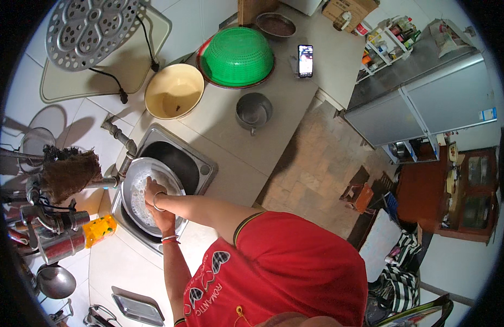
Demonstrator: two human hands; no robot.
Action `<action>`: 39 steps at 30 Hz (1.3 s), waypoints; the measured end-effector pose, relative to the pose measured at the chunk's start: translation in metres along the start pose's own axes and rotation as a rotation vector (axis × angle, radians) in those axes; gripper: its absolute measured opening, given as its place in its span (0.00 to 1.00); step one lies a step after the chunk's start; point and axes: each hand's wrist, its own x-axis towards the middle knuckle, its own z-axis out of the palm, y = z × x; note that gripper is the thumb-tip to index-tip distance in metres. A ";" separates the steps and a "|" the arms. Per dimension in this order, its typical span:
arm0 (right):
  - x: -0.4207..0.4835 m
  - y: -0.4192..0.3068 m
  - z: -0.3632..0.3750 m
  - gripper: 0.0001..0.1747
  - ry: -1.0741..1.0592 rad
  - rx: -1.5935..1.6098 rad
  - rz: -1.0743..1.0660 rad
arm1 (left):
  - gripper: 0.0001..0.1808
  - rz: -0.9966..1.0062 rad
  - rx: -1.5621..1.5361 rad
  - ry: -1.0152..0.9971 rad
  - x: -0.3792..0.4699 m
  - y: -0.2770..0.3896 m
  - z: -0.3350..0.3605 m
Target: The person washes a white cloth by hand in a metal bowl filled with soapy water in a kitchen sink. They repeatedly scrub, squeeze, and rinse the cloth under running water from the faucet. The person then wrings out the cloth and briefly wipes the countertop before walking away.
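Note:
A round metal basin point(176, 182) with sudsy water point(138, 200) rests across the stainless-steel sink point(207, 173). Both my hands are together inside it, over the suds. My right hand point(154, 193), with a silver bangle at the wrist, lies against my left hand point(165, 220), which has red and pale bands at its wrist. The fingers overlap and are partly hidden, so whether anything is held between them cannot be made out. Part of the sink's dark bowl point(174, 159) shows beside the basin.
Metal pipes point(127, 143) and a faucet point(74, 218) reach over the sink, with a brown fibrous scrubber point(72, 175) hanging there. Along the counter stand a cream bowl point(174, 92), an upturned green colander point(237, 57), a metal mug point(254, 110) and a lit phone point(305, 61). A metal tray point(138, 310) lies opposite.

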 end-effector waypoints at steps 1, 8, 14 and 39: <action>0.001 0.008 -0.001 0.29 0.033 0.015 0.036 | 0.47 0.019 -0.010 -0.015 0.002 0.003 0.004; -0.029 0.001 -0.046 0.36 -0.459 -0.061 -0.822 | 0.19 -0.764 -0.655 -0.576 0.031 -0.080 -0.048; -0.046 0.000 -0.088 0.52 -0.398 -0.593 -1.410 | 0.34 -0.600 -0.483 -0.693 0.055 -0.027 -0.090; 0.002 0.007 -0.032 0.15 -0.430 -0.855 -0.765 | 0.25 -0.186 0.754 -0.519 0.051 0.015 -0.041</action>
